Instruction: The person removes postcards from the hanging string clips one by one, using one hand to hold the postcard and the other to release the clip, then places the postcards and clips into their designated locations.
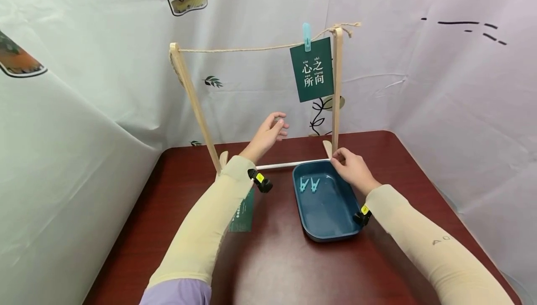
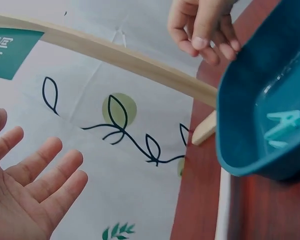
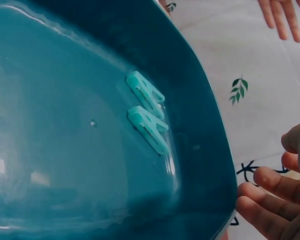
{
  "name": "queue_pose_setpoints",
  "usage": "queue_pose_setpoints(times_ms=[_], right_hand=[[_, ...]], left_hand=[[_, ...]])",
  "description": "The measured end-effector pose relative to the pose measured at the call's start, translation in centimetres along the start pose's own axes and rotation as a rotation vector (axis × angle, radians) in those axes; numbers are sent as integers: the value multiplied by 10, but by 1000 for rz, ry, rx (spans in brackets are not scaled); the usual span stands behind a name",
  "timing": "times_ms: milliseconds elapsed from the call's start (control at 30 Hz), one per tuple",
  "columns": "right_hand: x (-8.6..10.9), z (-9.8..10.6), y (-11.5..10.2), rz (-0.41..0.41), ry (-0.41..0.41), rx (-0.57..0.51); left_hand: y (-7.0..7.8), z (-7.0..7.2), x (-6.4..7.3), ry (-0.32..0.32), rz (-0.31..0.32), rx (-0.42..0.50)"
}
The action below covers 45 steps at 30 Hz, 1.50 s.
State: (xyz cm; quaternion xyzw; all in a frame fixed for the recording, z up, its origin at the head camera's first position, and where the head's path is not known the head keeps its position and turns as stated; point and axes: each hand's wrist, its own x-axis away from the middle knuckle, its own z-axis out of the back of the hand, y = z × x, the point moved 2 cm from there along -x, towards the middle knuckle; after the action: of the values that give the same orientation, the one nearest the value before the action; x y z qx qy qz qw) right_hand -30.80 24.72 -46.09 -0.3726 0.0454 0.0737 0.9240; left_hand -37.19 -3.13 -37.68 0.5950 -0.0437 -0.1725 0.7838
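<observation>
A dark green card [image 1: 312, 69] with white characters hangs from a string [image 1: 239, 49], pinned by a light blue clothespin [image 1: 307, 37]. Below and left of it, my left hand [image 1: 270, 131] is in the air with loosely bent fingers and holds nothing; its spread fingers show in the left wrist view. My right hand [image 1: 352, 167] is at the far right corner of a blue tray [image 1: 331, 237], fingers relaxed, beside or touching the rim; nothing is seen in it. Two light blue clothespins [image 1: 304, 184] lie inside the tray. Another green card [image 1: 242, 214] lies on the table, partly covered by my left forearm.
The string runs between a left wooden post [image 1: 195, 104] and a right wooden post [image 1: 337, 90], joined near the table by a white bar [image 1: 277, 165]. A dark red table [image 1: 285, 267] carries everything. Pale printed cloth [image 1: 260, 11] hangs behind and at the sides.
</observation>
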Motion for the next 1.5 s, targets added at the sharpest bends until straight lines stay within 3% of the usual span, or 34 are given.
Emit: queue_pose_setpoints(times_ms=[333, 667, 900, 1200, 1333, 1500], right_hand=[[3, -2, -2, 14, 14, 8], [11, -7, 1, 9, 10, 6], [16, -10, 2, 26, 5, 11], [16, -10, -3, 42, 3, 25], [18, -9, -3, 36, 6, 28], [20, -6, -3, 23, 9, 27]], left_hand=[[29, -10, -21, 35, -24, 47], [36, -22, -32, 156, -44, 113], [47, -28, -40, 161, -52, 172], [62, -35, -49, 165, -51, 178], [69, -39, -53, 153, -90, 219], [77, -41, -57, 188, -157, 254]])
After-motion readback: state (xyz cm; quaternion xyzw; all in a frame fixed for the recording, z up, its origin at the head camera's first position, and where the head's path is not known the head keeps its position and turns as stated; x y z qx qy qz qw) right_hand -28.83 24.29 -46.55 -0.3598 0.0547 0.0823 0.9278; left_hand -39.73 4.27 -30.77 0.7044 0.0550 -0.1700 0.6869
